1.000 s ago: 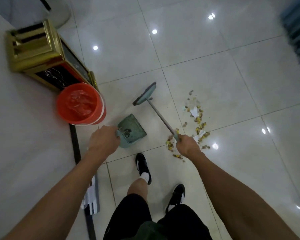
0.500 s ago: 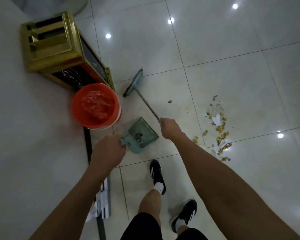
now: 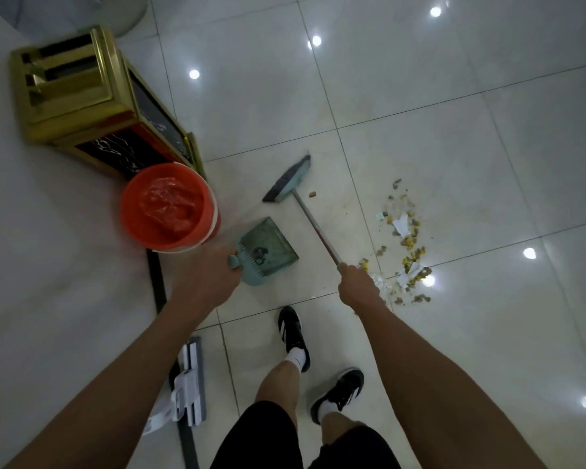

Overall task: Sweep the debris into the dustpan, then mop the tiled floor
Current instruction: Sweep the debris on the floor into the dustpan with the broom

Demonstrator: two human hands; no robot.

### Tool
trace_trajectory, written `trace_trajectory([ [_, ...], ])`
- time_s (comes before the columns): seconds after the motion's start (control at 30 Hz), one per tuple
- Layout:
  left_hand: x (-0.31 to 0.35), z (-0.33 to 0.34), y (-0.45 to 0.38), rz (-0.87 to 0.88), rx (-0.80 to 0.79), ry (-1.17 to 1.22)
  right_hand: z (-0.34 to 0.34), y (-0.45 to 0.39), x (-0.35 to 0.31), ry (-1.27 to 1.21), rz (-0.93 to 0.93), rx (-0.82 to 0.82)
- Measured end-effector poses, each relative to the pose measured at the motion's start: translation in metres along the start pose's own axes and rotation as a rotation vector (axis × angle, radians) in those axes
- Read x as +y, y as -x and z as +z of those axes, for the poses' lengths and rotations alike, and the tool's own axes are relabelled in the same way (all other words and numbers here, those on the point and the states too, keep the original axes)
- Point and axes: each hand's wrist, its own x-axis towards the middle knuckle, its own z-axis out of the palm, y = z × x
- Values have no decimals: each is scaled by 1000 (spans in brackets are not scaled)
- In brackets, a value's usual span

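A green dustpan lies on the pale tiled floor with a bit of dirt inside. My left hand grips its handle. My right hand grips the thin handle of a green broom, whose head rests on the floor beyond the dustpan. A pile of yellow and brown debris with scraps of white paper is spread to the right of the broom handle. One small crumb lies by the broom head.
An orange bin with a red liner stands left of the dustpan. Behind it is a gold and black waste stand. A flat mop lies against the wall at lower left. My feet stand below the dustpan.
The broom head has swung from near the gold stand to the right, closer to the debris. My right hand has moved right and down. The dustpan and left hand stay put.
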Motion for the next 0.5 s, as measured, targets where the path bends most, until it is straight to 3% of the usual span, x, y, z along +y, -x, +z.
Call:
trace_trajectory([
  [0.5, 131, 52, 83, 121, -76, -151, 25, 174, 225, -89, 276, -9],
])
